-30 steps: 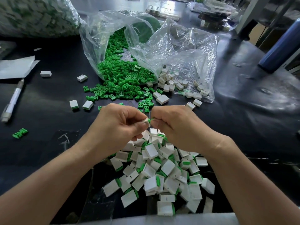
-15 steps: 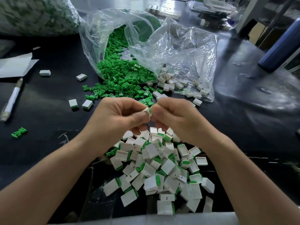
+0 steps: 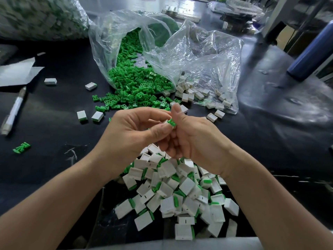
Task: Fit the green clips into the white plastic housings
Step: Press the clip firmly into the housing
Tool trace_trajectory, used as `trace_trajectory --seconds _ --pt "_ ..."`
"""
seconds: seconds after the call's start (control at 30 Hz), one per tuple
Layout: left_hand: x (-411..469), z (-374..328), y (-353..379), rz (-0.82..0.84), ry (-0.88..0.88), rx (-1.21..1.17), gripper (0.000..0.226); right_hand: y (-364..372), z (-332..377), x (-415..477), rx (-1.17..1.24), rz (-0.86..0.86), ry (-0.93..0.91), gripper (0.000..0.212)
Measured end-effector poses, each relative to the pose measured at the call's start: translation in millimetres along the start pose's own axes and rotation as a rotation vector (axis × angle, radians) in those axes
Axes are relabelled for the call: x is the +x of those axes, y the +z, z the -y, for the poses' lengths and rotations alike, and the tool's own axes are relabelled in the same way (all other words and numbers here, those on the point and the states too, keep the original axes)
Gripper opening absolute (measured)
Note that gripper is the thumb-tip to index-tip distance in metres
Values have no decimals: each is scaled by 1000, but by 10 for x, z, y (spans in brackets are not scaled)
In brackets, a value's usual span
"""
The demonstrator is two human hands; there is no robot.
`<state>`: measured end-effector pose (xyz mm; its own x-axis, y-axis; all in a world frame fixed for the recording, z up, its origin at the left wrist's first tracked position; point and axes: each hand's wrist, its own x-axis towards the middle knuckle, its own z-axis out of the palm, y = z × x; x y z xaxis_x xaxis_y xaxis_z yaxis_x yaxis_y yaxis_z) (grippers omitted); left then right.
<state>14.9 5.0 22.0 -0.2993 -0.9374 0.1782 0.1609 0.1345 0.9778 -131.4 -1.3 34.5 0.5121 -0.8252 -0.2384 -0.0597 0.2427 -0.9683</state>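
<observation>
Left grip (image 3: 129,134): pinches white housing (image 3: 166,121).
Right grip (image 3: 194,141): behind green clip (image 3: 171,122), hold unclear.
Relation: clip juts from housing's right side.

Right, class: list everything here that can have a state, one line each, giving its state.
left hand, pinching the white housing.
white housing, held, mostly hidden.
green clip, sticking out of it, not fully in.
right hand, against the clip, thumb raised; grip unclear.
clip bag, open, on its side, spilling.
housing bag, open, lying flat.
near pile, clips fitted.
</observation>
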Motion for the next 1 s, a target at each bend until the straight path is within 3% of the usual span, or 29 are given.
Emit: trace_trajectory --seconds 0.23,0.4,0.57,0.8,1.0 --pt "-7 -34 30 38 59 -38 22 69 -47 17 -46 -69 -60 48" --pt "-10 -4 4 -8 40 -52 25 48 -35 25 -78 -32 -57 57" --pt "9 -6 -35 18 -3 -74 19 46 3 -1 -153 -56 -87 48" --pt "5 -25 -57 9 -54 -91 22 23 5 -6 -225 -43 -81 67" --pt "7 -18 -36 5 -48 -89 20 52 11 -8 -239 -103 -113 45"
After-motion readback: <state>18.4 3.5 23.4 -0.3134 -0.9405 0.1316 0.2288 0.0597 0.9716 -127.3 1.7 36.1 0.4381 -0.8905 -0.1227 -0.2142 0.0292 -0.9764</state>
